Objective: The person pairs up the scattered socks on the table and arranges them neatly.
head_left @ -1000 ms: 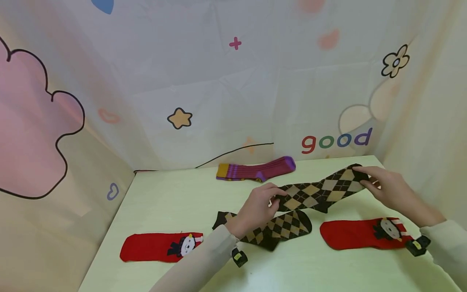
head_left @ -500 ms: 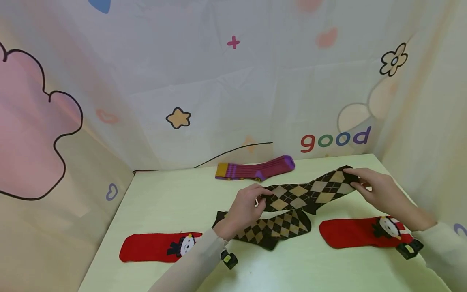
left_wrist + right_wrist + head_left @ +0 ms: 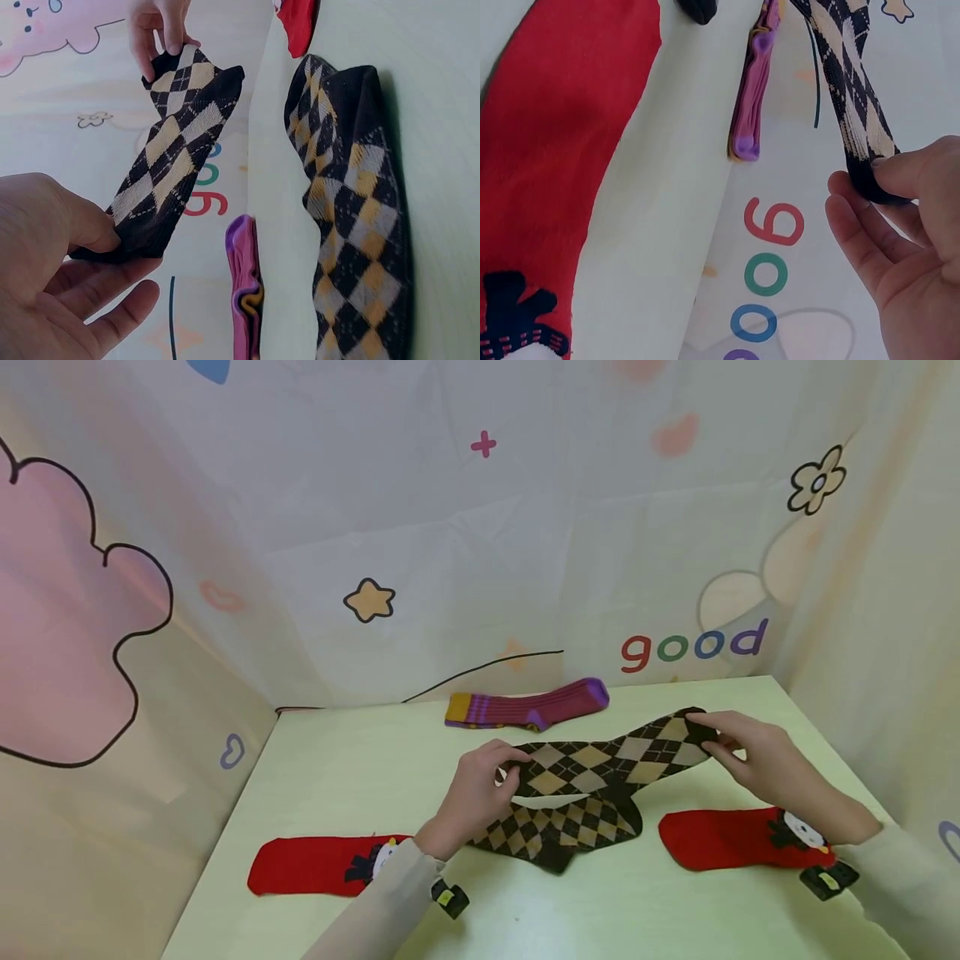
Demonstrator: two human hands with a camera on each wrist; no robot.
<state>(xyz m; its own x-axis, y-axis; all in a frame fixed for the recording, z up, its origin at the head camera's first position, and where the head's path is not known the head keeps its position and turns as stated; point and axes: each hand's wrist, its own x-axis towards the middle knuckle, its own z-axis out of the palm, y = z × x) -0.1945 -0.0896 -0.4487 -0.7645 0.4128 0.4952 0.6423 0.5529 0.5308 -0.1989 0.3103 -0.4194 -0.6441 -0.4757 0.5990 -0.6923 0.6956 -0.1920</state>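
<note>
A black and beige argyle sock (image 3: 577, 767) is held up off the table between both hands. The left hand (image 3: 476, 789) pinches its cuff end between thumb and fingers, and the right hand (image 3: 757, 756) pinches the dark toe. In the left wrist view the raised argyle sock (image 3: 169, 165) stretches from the near left hand (image 3: 67, 277) to the far one. A second argyle sock (image 3: 555, 837) lies on the table just below and partly behind it, its left part hidden by the left hand. The right wrist view shows the right hand (image 3: 907, 232) gripping the dark toe.
A red sock (image 3: 307, 866) with a penguin-like figure lies at the left, partly covered by the left sleeve. Another red sock (image 3: 720, 839) lies at the right under the right wrist. A purple and mustard sock (image 3: 525, 706) rests at the back by the printed curtain (image 3: 450, 543).
Both hands have moved left, carrying the raised argyle sock with them, and its right end is slightly lower. It now overlaps the upper edge of the argyle sock on the table.
</note>
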